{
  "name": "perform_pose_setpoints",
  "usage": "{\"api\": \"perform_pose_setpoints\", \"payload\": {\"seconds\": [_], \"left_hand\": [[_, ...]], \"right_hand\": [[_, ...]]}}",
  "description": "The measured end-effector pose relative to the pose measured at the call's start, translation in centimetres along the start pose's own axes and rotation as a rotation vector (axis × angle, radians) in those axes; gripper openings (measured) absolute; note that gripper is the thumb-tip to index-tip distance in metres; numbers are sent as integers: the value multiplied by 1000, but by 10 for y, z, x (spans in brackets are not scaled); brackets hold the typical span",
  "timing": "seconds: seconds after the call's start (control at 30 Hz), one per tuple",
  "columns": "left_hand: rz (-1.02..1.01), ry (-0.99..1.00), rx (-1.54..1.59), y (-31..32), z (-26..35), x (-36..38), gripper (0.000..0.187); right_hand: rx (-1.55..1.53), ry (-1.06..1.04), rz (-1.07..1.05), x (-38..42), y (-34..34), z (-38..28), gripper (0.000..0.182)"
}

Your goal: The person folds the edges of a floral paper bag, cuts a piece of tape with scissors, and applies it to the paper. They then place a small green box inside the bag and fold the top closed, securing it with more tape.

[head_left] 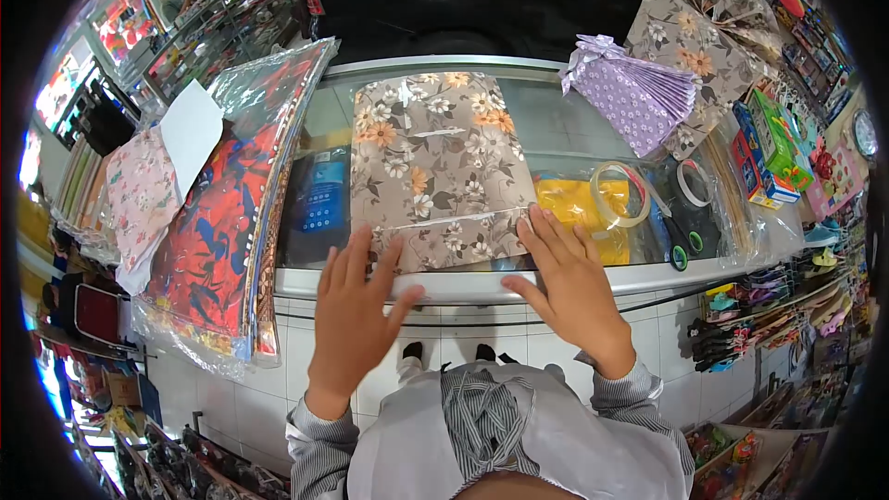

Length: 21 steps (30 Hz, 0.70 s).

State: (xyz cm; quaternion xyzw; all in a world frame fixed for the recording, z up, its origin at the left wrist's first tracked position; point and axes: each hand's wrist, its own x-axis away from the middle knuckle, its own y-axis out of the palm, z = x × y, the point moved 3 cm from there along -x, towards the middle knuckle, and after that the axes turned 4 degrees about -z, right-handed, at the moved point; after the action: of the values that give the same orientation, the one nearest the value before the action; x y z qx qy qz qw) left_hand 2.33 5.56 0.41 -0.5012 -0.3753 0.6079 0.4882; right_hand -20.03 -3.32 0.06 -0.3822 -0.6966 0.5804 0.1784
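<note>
A flat paper package [444, 162], brown-grey with white and orange flowers, lies on the glass counter [546, 143] in front of me. Strips of clear tape show along its top, middle and lower part. My left hand [356, 315] rests at its lower left corner, fingers spread. At the lower right corner lies my right hand [569, 278], its fingers also apart and touching the paper. Neither hand grips anything. Right of the package are a roll of clear tape [598, 202], a second tape roll [683, 187] and scissors [685, 245] with black and green handles.
Stacked wrapping sheets in plastic [218, 231] cover the counter's left end. A pleated purple paper bag [634, 97] and a larger flowered paper piece [704, 37] stand at the back right. Small boxes [778, 143] sit at the right end. Shelves of goods surround the counter.
</note>
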Motion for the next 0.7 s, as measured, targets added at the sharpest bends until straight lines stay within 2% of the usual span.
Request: {"api": "perform_pose_setpoints", "payload": {"seconds": [0.03,0.13,0.17,0.27,0.3,0.4,0.43,0.53,0.57,0.67,0.7], "left_hand": [[99,37,-8,-2,-3,-3,44],[-19,20,130,-10,-15,-18,40],[129,119,130,-7,-20,-20,39],[187,63,237,-6,-26,-23,46],[276,105,188,-1,-31,-22,63],[203,-37,449,-2,-29,-19,80],[152,-136,600,1,-31,-19,92],[228,-193,988,6,-37,-13,93],[308,-80,839,6,-42,-12,76],[196,30,607,14,-58,-6,45],[213,58,643,16,-60,-6,35]], "right_hand": [[-49,-2,-10,-2,-3,5,62],[-149,-17,-5,-9,-10,17,54],[-150,-25,26,-11,-10,20,52],[-227,-45,126,-15,-11,23,49],[-263,-54,162,-17,-13,24,48],[-586,-33,141,-18,-13,31,49],[-582,-38,123,-17,-13,34,46],[-604,-76,88,-15,-9,44,38],[-640,-106,73,-14,-5,47,33],[-701,-204,92,-15,-4,46,22],[-713,-235,109,-15,-4,44,18]]}}
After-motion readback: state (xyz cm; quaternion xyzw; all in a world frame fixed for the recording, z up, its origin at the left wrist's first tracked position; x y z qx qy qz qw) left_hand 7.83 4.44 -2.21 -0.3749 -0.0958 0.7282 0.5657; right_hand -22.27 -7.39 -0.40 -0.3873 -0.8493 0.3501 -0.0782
